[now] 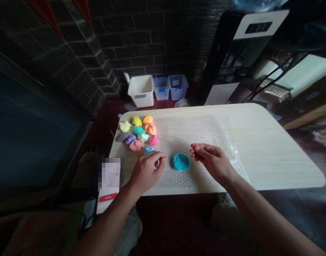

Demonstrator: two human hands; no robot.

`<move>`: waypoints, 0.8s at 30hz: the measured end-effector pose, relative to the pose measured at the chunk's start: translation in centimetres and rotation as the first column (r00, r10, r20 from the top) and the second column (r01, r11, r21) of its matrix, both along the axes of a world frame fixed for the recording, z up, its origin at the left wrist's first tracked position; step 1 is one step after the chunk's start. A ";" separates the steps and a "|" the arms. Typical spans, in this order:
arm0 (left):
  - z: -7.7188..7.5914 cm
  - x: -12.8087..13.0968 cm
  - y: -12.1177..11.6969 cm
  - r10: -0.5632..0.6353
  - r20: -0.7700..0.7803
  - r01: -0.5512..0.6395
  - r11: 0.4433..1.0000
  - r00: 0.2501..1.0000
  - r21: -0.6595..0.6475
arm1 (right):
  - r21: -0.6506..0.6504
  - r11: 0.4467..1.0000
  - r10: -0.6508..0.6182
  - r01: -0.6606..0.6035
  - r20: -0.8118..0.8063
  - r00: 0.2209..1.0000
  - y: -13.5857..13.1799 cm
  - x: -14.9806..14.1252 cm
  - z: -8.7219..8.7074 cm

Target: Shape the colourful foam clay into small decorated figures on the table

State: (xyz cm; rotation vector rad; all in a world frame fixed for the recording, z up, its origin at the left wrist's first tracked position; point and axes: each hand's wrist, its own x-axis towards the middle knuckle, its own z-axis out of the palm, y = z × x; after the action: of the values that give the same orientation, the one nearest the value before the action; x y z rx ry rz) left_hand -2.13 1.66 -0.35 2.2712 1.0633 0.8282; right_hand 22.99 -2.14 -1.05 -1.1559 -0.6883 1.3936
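Note:
A flattened blue lump of clay [181, 161] lies on a bubble wrap sheet [194, 131] on the pale wooden table [272, 149]. My left hand [147, 170] rests just left of it, fingers curled with thumb and forefinger forming a ring; nothing shows between them. My right hand [210, 158] hovers just right of the lump, fingers drawn together in a pinch pointing left, and what it pinches, if anything, is too small to see. Several coloured clay lumps [140, 135] are clustered at the table's left side, a small light-blue one nearest my left hand.
A white bin [141, 90] and two clear plastic boxes [170, 87] stand on the floor behind the table by a dark brick wall. A black appliance [232, 60] stands at back right. A white and red card [108, 192] sits left of the table.

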 end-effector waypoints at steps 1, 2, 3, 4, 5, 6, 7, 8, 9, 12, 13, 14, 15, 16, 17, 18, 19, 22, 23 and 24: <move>0.0 0.0 0.0 0.000 0.000 0.000 1.000 1.000 -0.002 | -0.008 1.000 0.005 -0.005 -0.033 0.999 0.0 0.0 0.0; 0.0 0.0 0.0 0.001 0.000 -0.001 1.000 1.000 -0.003 | -0.011 1.000 0.009 -0.010 -0.058 0.998 0.0 -0.1 0.0; 0.0 0.0 0.0 0.001 -0.001 -0.001 1.000 1.000 -0.004 | -0.012 1.000 0.010 -0.011 -0.072 0.997 0.0 -0.1 0.1; 0.0 0.0 0.0 0.001 -0.003 -0.001 1.000 1.000 -0.005 | -0.013 1.000 0.009 -0.010 -0.077 0.997 0.0 -0.1 0.1; 0.0 0.0 0.0 0.000 -0.004 0.000 1.000 1.000 -0.004 | -0.015 1.000 0.006 -0.007 -0.076 0.997 0.0 -0.1 0.1; 0.0 0.1 0.0 0.000 -0.005 0.000 1.000 1.000 -0.003 | -0.020 1.000 0.002 -0.004 -0.074 0.997 0.0 -0.1 0.1; 0.1 0.1 0.0 0.000 -0.005 0.000 1.000 1.000 -0.002 | -0.026 1.000 -0.003 0.001 -0.072 0.997 0.0 -0.1 0.1; 0.1 0.1 -0.1 -0.001 -0.005 0.001 1.000 1.000 -0.001 | -0.032 0.999 -0.008 0.005 -0.074 0.997 0.0 -0.1 0.1; 0.1 0.1 -0.1 -0.002 -0.005 0.002 1.000 1.000 0.001 | -0.038 0.999 -0.012 0.009 -0.077 0.997 0.0 0.0 0.1; 0.2 0.0 -0.1 -0.001 -0.009 0.001 1.000 1.000 0.004 | -0.053 0.998 -0.028 0.024 -0.075 0.997 0.0 -0.1 0.2; 0.2 0.0 -0.1 -0.001 -0.010 0.001 1.000 1.000 0.003 | -0.053 0.998 -0.033 0.029 -0.063 0.997 0.0 -0.1 0.3; 0.1 0.0 -0.1 -0.001 -0.011 0.001 1.000 1.000 0.001 | -0.050 0.998 -0.033 0.031 -0.045 0.998 -0.1 -0.1 0.3; 0.1 0.0 -0.1 -0.001 -0.011 0.001 1.000 1.000 -0.001 | -0.046 0.999 -0.029 0.028 -0.023 0.999 -0.1 -0.1 0.4; 0.0 0.0 -0.1 -0.001 -0.010 0.001 1.000 1.000 -0.003 | -0.046 0.999 -0.023 0.023 -0.003 1.000 -0.1 -0.1 0.5; 0.0 0.0 -0.1 -0.001 -0.010 0.001 1.000 1.000 -0.004 | -0.052 0.999 -0.015 0.016 0.012 1.000 -0.1 -0.1 0.5; 0.0 0.0 -0.1 -0.001 -0.009 0.001 1.000 1.000 -0.002 | -0.062 0.998 -0.010 0.011 0.017 1.000 -0.1 -0.2 0.5; 0.0 0.0 -0.1 -0.002 -0.010 0.002 1.000 1.000 -0.002 | -0.074 0.997 -0.008 0.009 0.013 1.000 -0.1 -0.1 0.5; -0.1 0.0 -0.2 -0.007 -0.013 0.007 1.000 1.000 0.001 | -0.073 0.997 -0.031 0.029 -0.017 0.999 0.0 -0.2 0.3; -0.1 0.0 -0.2 -0.009 -0.012 0.009 1.000 1.000 0.001 | -0.062 0.997 -0.041 0.040 -0.022 0.999 0.0 -0.2 0.3; -0.1 0.0 -0.1 -0.009 -0.011 0.009 1.000 1.000 0.002 | -0.051 0.997 -0.051 0.050 -0.022 0.998 0.0 -0.2 0.2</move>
State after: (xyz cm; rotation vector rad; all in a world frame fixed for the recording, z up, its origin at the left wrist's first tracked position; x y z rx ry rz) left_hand -2.13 1.52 -0.44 2.2826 1.0569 0.8145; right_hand 22.79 -2.16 -0.82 -1.1869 -0.6062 1.3867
